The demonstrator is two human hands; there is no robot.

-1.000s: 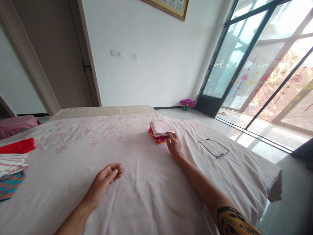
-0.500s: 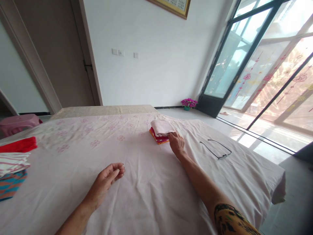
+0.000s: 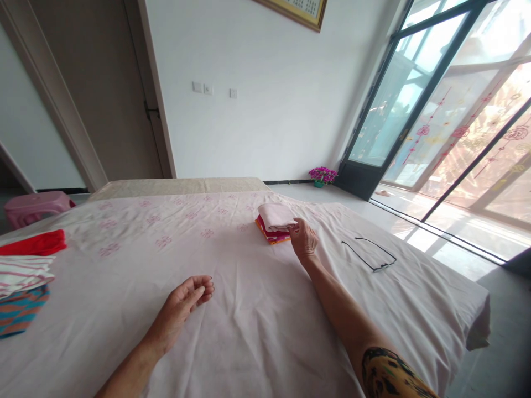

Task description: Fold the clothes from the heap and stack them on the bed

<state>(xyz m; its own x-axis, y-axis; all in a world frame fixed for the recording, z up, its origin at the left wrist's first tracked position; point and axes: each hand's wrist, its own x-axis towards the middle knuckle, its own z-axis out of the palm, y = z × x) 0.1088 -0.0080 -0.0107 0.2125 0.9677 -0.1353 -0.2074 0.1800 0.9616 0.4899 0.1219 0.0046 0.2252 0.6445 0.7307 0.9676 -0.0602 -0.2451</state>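
A pale pink folded cloth [image 3: 276,215] lies on top of a small stack of folded cloths, with a dark red and an orange one [image 3: 277,239] showing beneath it. My right hand [image 3: 304,239] is at the stack's right side, thumb and fingers pinched on the pink cloth's near right corner. Over the bed sheet [image 3: 249,320], to the left and nearer me, my left hand [image 3: 188,301] has its fingers curled together against the thumb, with nothing visible in them. It is apart from the stack.
Eyeglasses [image 3: 371,255] lie on the sheet right of the stack. At the left edge are a red cloth [image 3: 37,243], a striped white cloth [image 3: 27,275] and a blue-and-orange striped cloth [image 3: 22,311]. A pink plastic stool [image 3: 39,204] stands beyond them.
The view has shifted slightly, so everything sits a little further right. My right hand's fingers have changed from resting at the stack's edge to pinching the pink cloth's corner. My left hand keeps its pose.
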